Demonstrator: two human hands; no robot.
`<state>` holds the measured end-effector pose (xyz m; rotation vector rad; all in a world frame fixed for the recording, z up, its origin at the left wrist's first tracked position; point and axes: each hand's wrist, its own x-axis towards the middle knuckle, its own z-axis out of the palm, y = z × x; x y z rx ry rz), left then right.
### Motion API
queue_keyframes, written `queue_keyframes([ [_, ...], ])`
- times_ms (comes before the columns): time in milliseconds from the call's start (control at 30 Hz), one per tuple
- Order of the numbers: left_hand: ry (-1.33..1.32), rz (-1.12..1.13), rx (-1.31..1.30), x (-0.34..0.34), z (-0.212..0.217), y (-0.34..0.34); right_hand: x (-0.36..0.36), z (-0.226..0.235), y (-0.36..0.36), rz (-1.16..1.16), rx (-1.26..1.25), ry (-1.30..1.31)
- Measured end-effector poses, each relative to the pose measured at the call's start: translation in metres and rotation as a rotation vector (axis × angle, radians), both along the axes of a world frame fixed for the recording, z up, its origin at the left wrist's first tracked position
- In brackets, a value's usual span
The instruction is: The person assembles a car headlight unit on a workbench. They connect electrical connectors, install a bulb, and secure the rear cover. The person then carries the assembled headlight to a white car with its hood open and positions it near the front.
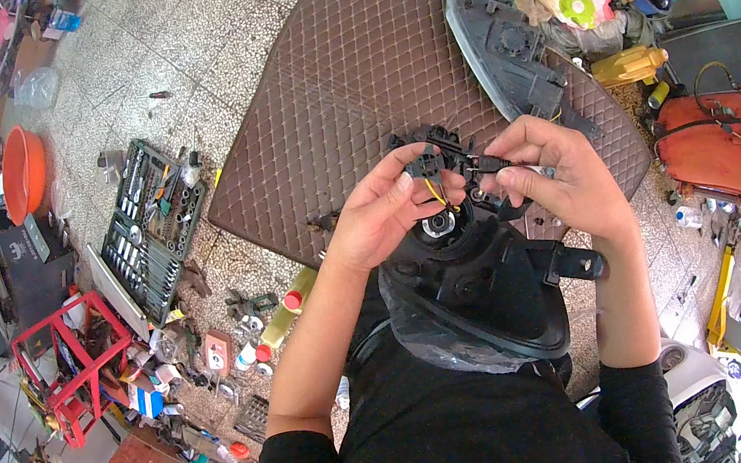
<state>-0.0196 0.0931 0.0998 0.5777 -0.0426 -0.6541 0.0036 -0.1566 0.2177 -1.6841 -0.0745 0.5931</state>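
A black vehicle headlight housing (470, 288) rests on my lap, its round rear opening (439, 223) facing up. Above this opening my left hand (390, 203) pinches a small black connector (423, 166) with yellow wires running down from it. My right hand (550, 170) is closed on a slim black tool (497, 163), whose kind I cannot make out, with a clear and silvery end showing by the fingers. The tool's dark end points at a black plastic bracket (449, 143) between my hands. Fingers partly hide where these parts meet.
A brown quilted mat (316, 92) covers the floor ahead, with another headlight housing (507, 49) on its right side. An open socket set (147, 226), a red metal frame (76, 358) and bottles (290, 310) stand at left. An orange tank (717, 145) is at right.
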Motion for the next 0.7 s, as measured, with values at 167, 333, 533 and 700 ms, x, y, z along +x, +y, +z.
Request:
queue_keyframes([
  [167,0.03,0.019,0.006,-0.0006,-0.001,0.0001,0.0009,0.0004,0.0002,0.004,-0.017,0.005],
  [333,0.059,0.014,-0.039,0.0003,-0.003,0.0009,-0.0004,0.0014,0.0017,-0.006,-0.014,0.016],
  [533,0.106,0.014,-0.083,-0.0012,-0.0056,0.0009,-0.0017,-0.0001,0.003,-0.006,0.012,0.016],
  [700,0.129,0.02,-0.099,-0.0016,-0.0057,-0.0008,-0.0033,-0.0011,0.0032,-0.012,0.011,0.025],
])
